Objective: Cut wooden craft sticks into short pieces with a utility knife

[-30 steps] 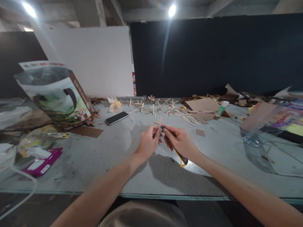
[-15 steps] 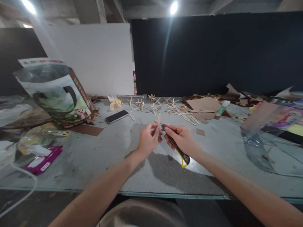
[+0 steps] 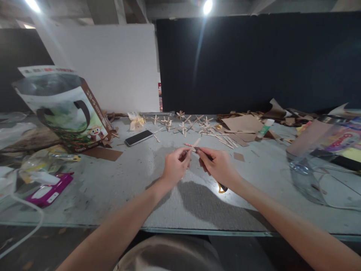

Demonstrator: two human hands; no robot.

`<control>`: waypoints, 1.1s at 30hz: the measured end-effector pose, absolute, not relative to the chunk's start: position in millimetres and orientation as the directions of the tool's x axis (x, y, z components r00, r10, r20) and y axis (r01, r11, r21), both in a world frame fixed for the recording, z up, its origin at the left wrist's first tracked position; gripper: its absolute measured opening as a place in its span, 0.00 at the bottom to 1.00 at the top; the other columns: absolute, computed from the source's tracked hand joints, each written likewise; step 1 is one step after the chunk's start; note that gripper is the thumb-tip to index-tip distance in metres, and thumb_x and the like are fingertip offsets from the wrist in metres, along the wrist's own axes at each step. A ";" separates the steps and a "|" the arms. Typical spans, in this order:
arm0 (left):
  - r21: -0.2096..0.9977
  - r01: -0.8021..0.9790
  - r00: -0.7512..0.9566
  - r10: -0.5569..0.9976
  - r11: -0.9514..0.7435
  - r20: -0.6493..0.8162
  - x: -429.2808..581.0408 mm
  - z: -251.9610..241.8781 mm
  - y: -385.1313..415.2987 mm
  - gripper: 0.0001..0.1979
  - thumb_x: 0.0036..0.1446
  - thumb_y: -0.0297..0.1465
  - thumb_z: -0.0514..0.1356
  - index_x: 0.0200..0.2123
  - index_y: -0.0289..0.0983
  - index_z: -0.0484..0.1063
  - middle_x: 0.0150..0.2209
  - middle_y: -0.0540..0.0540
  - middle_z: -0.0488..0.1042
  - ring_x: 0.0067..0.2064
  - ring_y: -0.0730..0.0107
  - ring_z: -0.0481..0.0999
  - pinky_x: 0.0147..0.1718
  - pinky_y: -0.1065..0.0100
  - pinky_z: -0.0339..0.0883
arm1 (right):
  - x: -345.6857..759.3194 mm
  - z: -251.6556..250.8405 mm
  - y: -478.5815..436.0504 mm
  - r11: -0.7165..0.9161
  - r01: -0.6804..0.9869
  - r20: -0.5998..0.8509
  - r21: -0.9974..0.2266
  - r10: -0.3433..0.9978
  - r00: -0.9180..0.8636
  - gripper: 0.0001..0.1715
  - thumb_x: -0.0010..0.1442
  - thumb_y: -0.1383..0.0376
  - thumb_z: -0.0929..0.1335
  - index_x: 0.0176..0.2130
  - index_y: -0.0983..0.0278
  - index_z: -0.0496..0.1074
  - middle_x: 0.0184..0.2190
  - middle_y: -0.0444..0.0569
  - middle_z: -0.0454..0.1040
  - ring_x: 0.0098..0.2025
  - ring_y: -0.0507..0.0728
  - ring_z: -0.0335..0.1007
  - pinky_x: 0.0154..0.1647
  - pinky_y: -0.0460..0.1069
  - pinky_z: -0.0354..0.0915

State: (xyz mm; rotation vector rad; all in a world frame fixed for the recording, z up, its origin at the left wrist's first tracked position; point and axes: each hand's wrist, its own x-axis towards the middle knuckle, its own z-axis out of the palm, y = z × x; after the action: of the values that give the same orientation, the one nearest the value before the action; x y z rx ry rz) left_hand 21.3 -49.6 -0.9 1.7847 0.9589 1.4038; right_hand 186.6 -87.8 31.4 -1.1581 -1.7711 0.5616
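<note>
My left hand point(image 3: 175, 162), fingers pinched, grips a pale wooden craft stick point(image 3: 197, 142) that slants up to the right. A thin red-and-white piece point(image 3: 187, 145) crosses near its fingertips; whether it is joined to the stick I cannot tell. My right hand point(image 3: 218, 162) is closed around a black-and-yellow utility knife point(image 3: 223, 187). Only the knife's rear end shows below the palm, and its front end is close to the stick, mostly hidden by my fingers. Both hands are just above the grey table point(image 3: 158, 205), fingertips nearly touching.
Several crossed stick pieces point(image 3: 184, 129) lie at the back. A phone point(image 3: 138, 138) and a large printed bag point(image 3: 67, 113) are on the left, with a purple-and-white packet point(image 3: 50, 189). Cardboard point(image 3: 242, 123), a glue stick point(image 3: 265, 128) and a clear plastic container point(image 3: 304, 180) are on the right.
The wooden stick has tilted from upright to leaning right. My right hand has turned, so less of the knife handle shows. The left hand has shifted slightly.
</note>
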 end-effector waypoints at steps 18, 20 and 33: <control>0.636 0.397 0.179 0.735 -0.662 0.654 13.3 -1.1 -46.6 0.20 0.70 0.45 0.56 0.41 0.38 0.82 0.29 0.47 0.80 0.30 0.68 0.77 0.34 0.68 0.69 | 187.4 28.3 -85.7 0.499 0.648 0.539 -0.576 0.827 -0.158 0.23 0.71 0.55 0.61 0.30 0.61 0.72 0.18 0.44 0.69 0.21 0.54 0.64 0.26 0.47 0.57; 0.587 0.430 0.205 0.707 -0.686 0.677 11.7 -3.1 -45.5 0.20 0.71 0.45 0.55 0.42 0.39 0.82 0.31 0.45 0.82 0.32 0.67 0.79 0.37 0.67 0.71 | 187.0 28.6 -85.6 0.487 0.638 0.519 -0.596 0.840 -0.155 0.23 0.71 0.55 0.61 0.28 0.60 0.70 0.18 0.44 0.69 0.21 0.53 0.64 0.26 0.47 0.57; 0.483 0.446 0.308 0.636 -0.754 0.708 6.0 -8.2 -43.2 0.19 0.73 0.40 0.51 0.49 0.40 0.81 0.42 0.41 0.84 0.43 0.61 0.83 0.47 0.61 0.74 | 179.9 25.1 -85.5 0.353 0.371 0.330 -0.859 0.935 -0.126 0.25 0.68 0.47 0.64 0.27 0.60 0.69 0.16 0.41 0.66 0.14 0.51 0.59 0.14 0.46 0.54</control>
State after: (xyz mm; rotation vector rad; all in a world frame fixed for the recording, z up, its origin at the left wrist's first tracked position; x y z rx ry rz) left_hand 6.0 -43.2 -8.2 2.3753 0.9963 1.4264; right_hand 179.9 -85.5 25.1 -1.1769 -1.6857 0.7608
